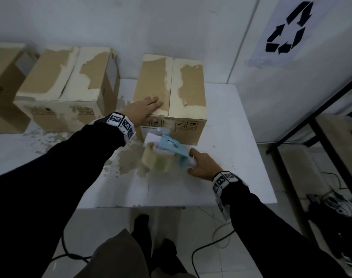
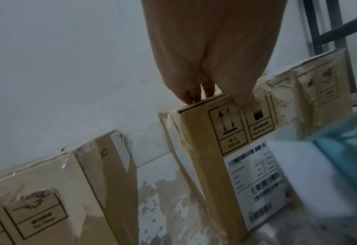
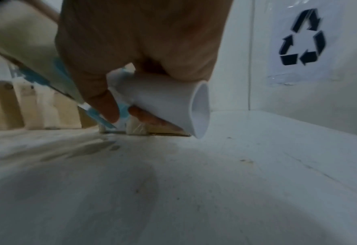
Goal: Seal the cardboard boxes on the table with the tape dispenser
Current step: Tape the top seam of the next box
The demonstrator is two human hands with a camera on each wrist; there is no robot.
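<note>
A cardboard box with two closed top flaps stands on the white table, its front bearing handling marks and a barcode label. My left hand lies flat on the left flap near the front edge, fingers straight; in the left wrist view the left hand touches the top front corner. A blue-and-white tape dispenser with a clear tape roll hovers blurred in front of the box. My right hand grips its white handle, fingers curled round it.
Two more cardboard boxes stand at the left along the wall. The tabletop's paint is peeled near the boxes. A black metal shelf stands at the right, with cables on the floor. A recycling sign hangs on the wall.
</note>
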